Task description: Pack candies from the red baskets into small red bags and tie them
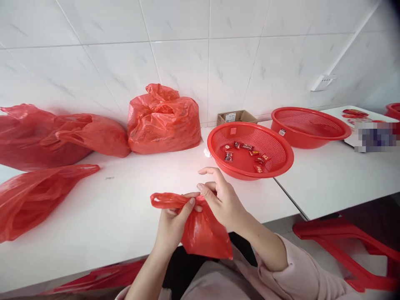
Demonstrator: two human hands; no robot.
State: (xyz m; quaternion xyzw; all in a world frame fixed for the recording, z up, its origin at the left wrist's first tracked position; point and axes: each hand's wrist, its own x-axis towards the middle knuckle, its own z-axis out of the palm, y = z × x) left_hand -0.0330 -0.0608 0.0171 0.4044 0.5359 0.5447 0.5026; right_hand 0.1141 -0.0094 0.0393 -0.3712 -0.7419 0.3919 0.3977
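Red plastic bag (204, 235) held over the front edge of the white bench (125, 208) — left hand (171, 227) and right hand (223, 202) each in a pinching grip on its bunched mouth. Thin film could tear, or slip free, if the pull turns sharp.

1. Two hands are working, the left hand (175, 225) and the right hand (223, 202), together pinching one small red bag (203, 235).
2. Four larger red bags are lying on the desk (125, 200): the tied bag (164, 121), the middle bag (93, 134), the far-left bag (28, 137), the near-left bag (34, 200).
3. Three red baskets are showing: the near basket (271, 137), the second basket (309, 123), and the edge basket (393, 110), cut off.
4. About eight wrapped sweets (246, 146) are lying in the near basket.
5. One cardboard box (236, 116) is sitting by the wall (187, 50).
6. One wall socket (323, 81) is showing.
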